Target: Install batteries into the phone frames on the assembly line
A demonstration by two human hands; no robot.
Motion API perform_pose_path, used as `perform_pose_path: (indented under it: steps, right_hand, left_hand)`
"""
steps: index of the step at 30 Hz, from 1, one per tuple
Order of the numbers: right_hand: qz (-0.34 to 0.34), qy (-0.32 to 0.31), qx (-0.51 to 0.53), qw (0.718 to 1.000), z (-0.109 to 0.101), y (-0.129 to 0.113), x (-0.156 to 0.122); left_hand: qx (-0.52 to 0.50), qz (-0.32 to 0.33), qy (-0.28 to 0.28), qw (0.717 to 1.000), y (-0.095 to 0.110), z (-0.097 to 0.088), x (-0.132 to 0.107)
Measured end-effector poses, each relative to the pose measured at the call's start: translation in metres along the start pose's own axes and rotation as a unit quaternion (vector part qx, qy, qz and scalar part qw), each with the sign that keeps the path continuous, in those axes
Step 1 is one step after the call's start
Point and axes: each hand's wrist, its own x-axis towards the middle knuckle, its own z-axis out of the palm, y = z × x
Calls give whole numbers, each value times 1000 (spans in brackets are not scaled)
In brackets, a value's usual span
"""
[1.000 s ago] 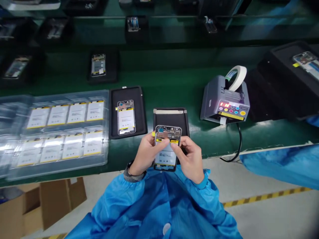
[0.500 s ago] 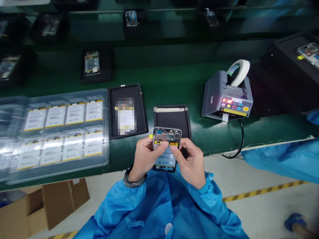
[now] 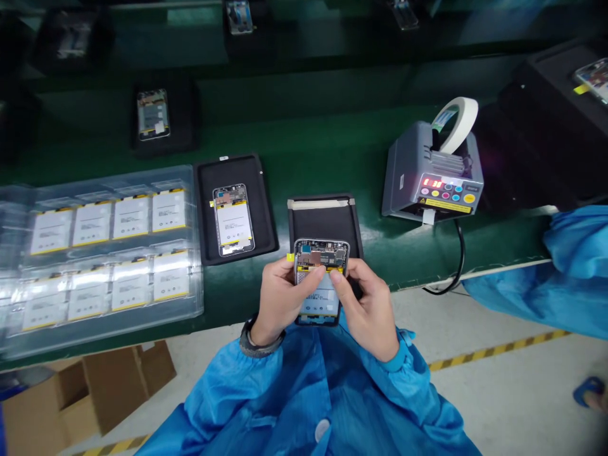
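Note:
Both my hands hold an opened phone (image 3: 321, 253) with its back off, circuit board at the top and a white battery with a yellow strip below. My left hand (image 3: 278, 297) grips its left edge, thumb resting on the battery. My right hand (image 3: 368, 304) grips the right edge, thumb pressing near the yellow strip. The phone hovers over the near end of an empty black tray (image 3: 325, 218) at the green bench's front edge.
A second black tray (image 3: 204, 209) with another open phone (image 3: 232, 220) lies to the left. A clear blister tray of batteries (image 3: 99, 253) fills the left. A grey tape dispenser (image 3: 430, 180) stands right. Another person's blue sleeve (image 3: 560, 272) is far right. Cardboard box (image 3: 80, 392) below.
The view has shifted slightly; my thumbs have moved a little on the battery's top edge. The phone stays in both hands. The sleeve at right has come further in.

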Motion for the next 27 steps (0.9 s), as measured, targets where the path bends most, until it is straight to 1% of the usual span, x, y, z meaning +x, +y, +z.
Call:
perform_pose_path:
  steps: [2,5,8,12,17,24,27]
  right_hand:
    - [-3,3,-20,1000,-1,-3,1]
    - [-25,16,-50,998,-2,-9,4]
    - [-39,18,-60,997,-3,-12,6]
    - [-41,16,-51,998,-2,-12,5]
    - [-39,13,-44,998,-1,-10,5]
    - [-14,1,-19,1000,1,-7,5]
    - [5,4,-16,1000,6,1,12]
  left_hand:
    - [6,12,-1,1000,1,1,0]
    - [25,41,0,999,2,0,-1]
    - [27,55,-2,998,3,-1,-3]
    - [18,53,-10,998,2,-3,-7]
    - [18,47,-1,999,-2,-3,-7]
    - [25,35,12,999,4,1,-6]
    - [14,2,15,1000,-3,1,-1]
